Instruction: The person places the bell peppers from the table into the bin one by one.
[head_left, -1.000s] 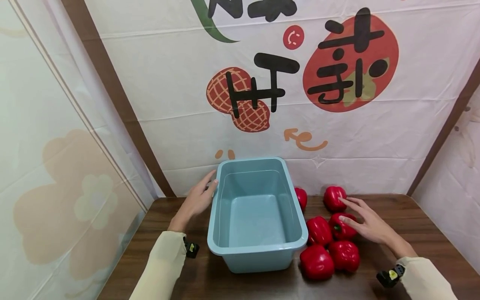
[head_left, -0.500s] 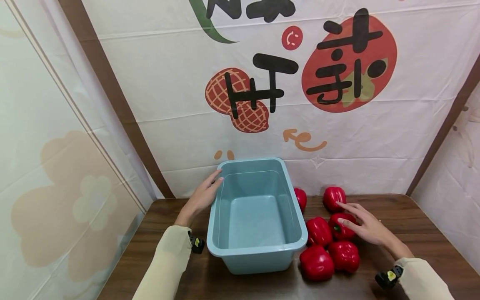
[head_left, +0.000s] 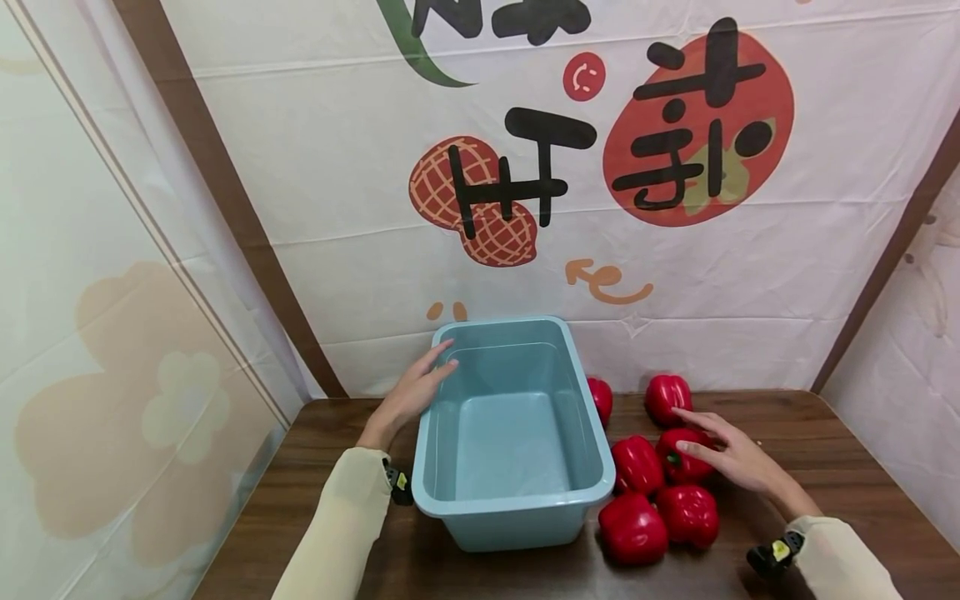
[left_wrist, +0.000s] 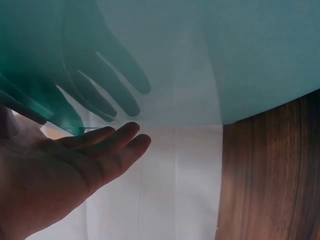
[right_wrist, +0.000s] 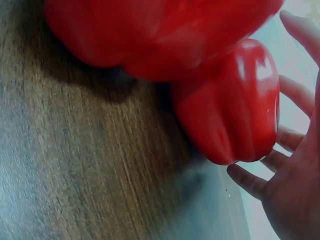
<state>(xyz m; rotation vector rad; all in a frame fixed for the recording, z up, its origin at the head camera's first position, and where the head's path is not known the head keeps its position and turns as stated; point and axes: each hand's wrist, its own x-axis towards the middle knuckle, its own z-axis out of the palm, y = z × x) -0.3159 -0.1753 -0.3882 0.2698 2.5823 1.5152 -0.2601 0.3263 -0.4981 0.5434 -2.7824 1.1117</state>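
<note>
A light blue plastic basin (head_left: 517, 433) stands on the wooden table, with nothing inside. My left hand (head_left: 415, 390) is at its left rim, fingers extended over the edge. In the left wrist view, the fingers (left_wrist: 117, 145) lie straight near the basin's wall (left_wrist: 170, 60), which reflects them. My right hand (head_left: 735, 454) hovers over a red bell pepper (head_left: 678, 462), fingers spread and loosely bent. Beyond its fingertips is another bell pepper (head_left: 667, 396). In the right wrist view, the spread fingers (right_wrist: 245, 181) surround the end of a bell pepper (right_wrist: 230, 105) without gripping it.
More red bell peppers lie right of the basin: one (head_left: 637, 465) beside its wall, one (head_left: 632, 529) in front, one (head_left: 687, 514) to the right. Another (head_left: 601, 400) is partly hidden behind the basin. A printed white cloth (head_left: 360, 275) hangs behind the table (head_left: 810, 433).
My left hand has moved right, from the basin's outer left side to over its rim. The right hand has barely shifted over the peppers, which stay in place.
</note>
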